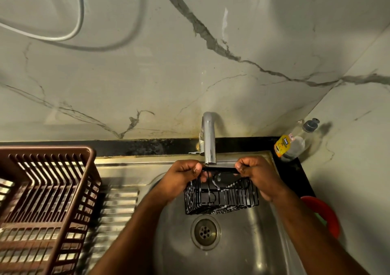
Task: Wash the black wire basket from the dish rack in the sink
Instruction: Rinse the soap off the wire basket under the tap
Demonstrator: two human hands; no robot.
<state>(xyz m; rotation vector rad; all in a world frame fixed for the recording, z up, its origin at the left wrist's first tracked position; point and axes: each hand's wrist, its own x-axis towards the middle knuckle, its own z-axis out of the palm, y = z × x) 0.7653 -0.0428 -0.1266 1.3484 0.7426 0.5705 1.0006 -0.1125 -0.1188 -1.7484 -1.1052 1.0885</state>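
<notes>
The black wire basket hangs over the steel sink, just under the chrome tap. White suds streak its wires. My left hand grips the basket's top rim at its left end. At the right end my right hand grips the same rim. The drain lies directly below the basket. The brown plastic dish rack stands on the ribbed drainboard at the left.
A soap bottle with a yellow label leans in the back right corner on the black counter. A red bowl rim shows to the right of the sink. Marble wall tiles rise behind the tap, with a grey hose hanging across them.
</notes>
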